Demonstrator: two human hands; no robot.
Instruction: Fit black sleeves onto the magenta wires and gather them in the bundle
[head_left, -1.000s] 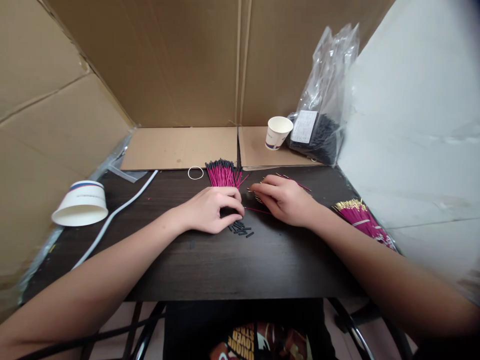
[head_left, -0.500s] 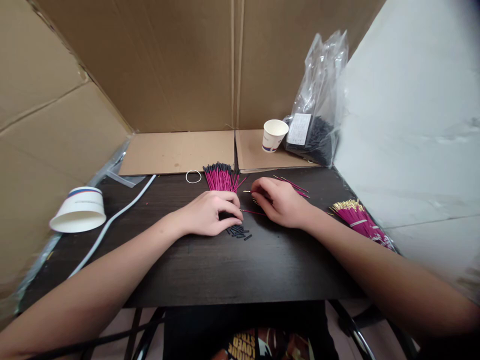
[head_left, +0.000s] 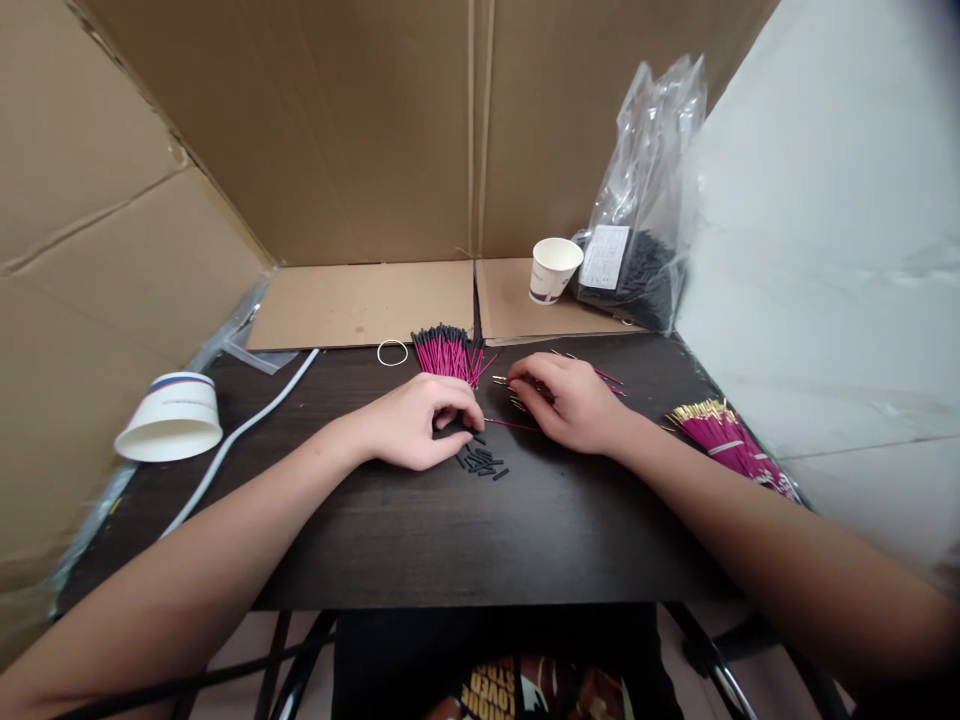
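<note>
1 bundle (head_left: 447, 358) is black-capped, 1 gold-tipped bundle (head_left: 726, 440) uncapped; right hand (head_left: 510, 380) pinches wire (head_left: 499, 380), left hand's (head_left: 475, 425) hold unclear.

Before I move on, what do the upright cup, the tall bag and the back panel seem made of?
Upright cup: smooth, probably coated paper, thin-walled and printed. Tall bag: thin, glossy plastic, clear and crinkled. Back panel: matte cardboard, by its brown, creased face.

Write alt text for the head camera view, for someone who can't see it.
Two bare hands, left and right, work over a dark table among magenta wires and loose black tubes; behind stand a paper cup and a clear bag.
</note>
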